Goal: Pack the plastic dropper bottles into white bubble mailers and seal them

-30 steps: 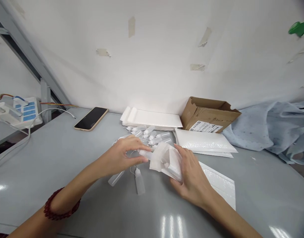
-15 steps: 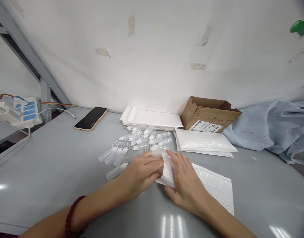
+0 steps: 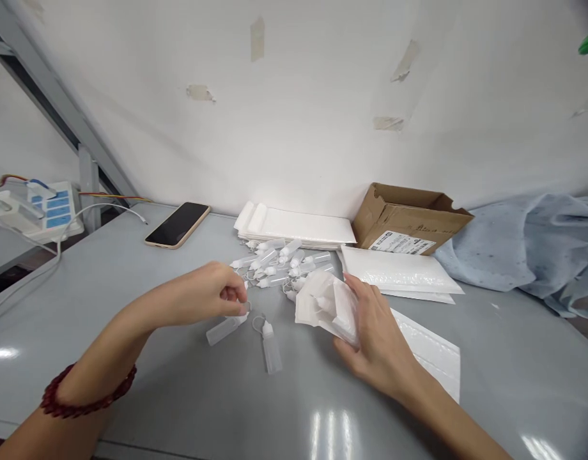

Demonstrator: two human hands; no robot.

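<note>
My right hand point(image 3: 375, 332) grips a white bubble mailer point(image 3: 344, 313), its mouth spread toward the left. A white-capped dropper bottle point(image 3: 324, 303) shows inside that opening. My left hand point(image 3: 205, 297) is over the left side of the bottle pile, fingers curled in; what they pinch, if anything, is hidden. Just below its fingertips lies a clear plastic squeeze bottle point(image 3: 222, 331) with a ring strap. Another squeeze bottle point(image 3: 271, 352) lies alone between my hands. Several more bottles point(image 3: 275, 268) are heaped behind them.
A stack of white mailers point(image 3: 298, 227) lies by the wall, with more mailers point(image 3: 399, 271) in front of an open cardboard box point(image 3: 409, 223). A flat mailer point(image 3: 438, 351) is under my right forearm. A phone point(image 3: 179, 223), a power strip point(image 3: 59, 211) and blue cloth point(image 3: 509, 243) lie around.
My left hand has left the mailer and moved left to the bottles. The mailer's opening now faces left in my right hand. A single bottle between my hands has come into view.
</note>
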